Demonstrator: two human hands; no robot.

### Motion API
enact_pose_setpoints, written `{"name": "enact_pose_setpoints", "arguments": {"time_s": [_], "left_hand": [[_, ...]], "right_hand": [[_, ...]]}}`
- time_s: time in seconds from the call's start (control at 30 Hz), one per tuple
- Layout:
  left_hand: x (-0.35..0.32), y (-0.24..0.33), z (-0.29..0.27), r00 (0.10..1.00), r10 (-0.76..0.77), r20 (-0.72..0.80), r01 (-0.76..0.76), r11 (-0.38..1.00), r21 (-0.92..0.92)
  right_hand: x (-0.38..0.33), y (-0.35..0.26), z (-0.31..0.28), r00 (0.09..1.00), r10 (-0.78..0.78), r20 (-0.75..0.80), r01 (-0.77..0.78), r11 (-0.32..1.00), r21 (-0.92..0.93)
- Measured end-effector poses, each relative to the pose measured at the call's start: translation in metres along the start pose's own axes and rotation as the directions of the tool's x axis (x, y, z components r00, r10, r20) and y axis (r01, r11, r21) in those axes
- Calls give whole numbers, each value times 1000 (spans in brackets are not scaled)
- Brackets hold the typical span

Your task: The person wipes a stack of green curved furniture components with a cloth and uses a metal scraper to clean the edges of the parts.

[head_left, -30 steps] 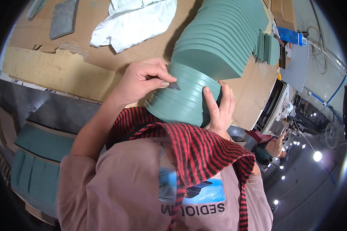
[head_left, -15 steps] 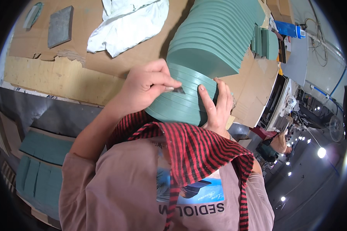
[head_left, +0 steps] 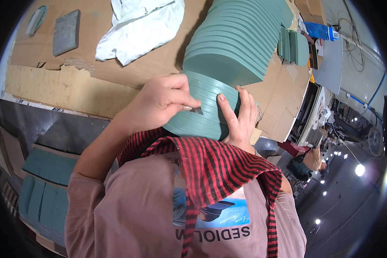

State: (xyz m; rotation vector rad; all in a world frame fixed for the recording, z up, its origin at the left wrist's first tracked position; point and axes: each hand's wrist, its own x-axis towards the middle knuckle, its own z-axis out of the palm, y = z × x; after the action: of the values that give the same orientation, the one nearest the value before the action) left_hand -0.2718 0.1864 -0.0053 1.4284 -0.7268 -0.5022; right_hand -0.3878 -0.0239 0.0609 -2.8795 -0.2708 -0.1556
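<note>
A stack of curved green sheets [head_left: 208, 92] stands edge-on at the near table edge, its layers showing as lines. My left hand [head_left: 161, 101] is closed in a pinch on a small dark flat piece with a pointed corner [head_left: 197, 110], which lies against the banded edge of the stack. What the piece is made of cannot be told. On the stack's right side rests my right hand [head_left: 241, 116], fingers stretched and apart. A long fanned row of similar green sheets [head_left: 236, 41] lies just beyond, next to the near stack.
Cardboard [head_left: 120, 79] covers the table. White crumpled cloth [head_left: 139, 32] and a grey block [head_left: 66, 32] lie at the left. Smaller green pieces [head_left: 293, 46] and a blue object [head_left: 318, 31] sit far right. More green sheets [head_left: 51, 195] are stacked low at left. Another person [head_left: 307, 161] is at right.
My left hand has slid the dark piece a short way along the stack's edge toward me. My right hand stays on the stack's right side.
</note>
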Motion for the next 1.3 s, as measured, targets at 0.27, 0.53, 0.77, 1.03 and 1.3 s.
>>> {"name": "enact_pose_setpoints", "arguments": {"time_s": [0.27, 0.53, 0.77, 1.03, 1.3], "left_hand": [[-4, -3, 8, 993, -46, -108, 44, 999, -17], [-4, 2, 2, 1000, 7, 11, -7, 998, 69], [2, 2, 7, 999, 2, -38, 0, 1000, 28], [7, 4, 4, 999, 38, -9, -38, 997, 70], [-9, -20, 2, 978, -144, -152, 119, 980, -161]], "right_hand": [[0, 1, 0, 1000, -1, -5, 1, 1000, 3], [-1, 3, 1, 1000, -14, 0, 14, 1000, 15], [0, 2, 1, 1000, -15, -6, 15, 1000, 13], [0, 3, 1, 1000, -11, -14, 11, 1000, 16], [0, 1, 1, 1000, -13, -16, 13, 1000, 26]]}}
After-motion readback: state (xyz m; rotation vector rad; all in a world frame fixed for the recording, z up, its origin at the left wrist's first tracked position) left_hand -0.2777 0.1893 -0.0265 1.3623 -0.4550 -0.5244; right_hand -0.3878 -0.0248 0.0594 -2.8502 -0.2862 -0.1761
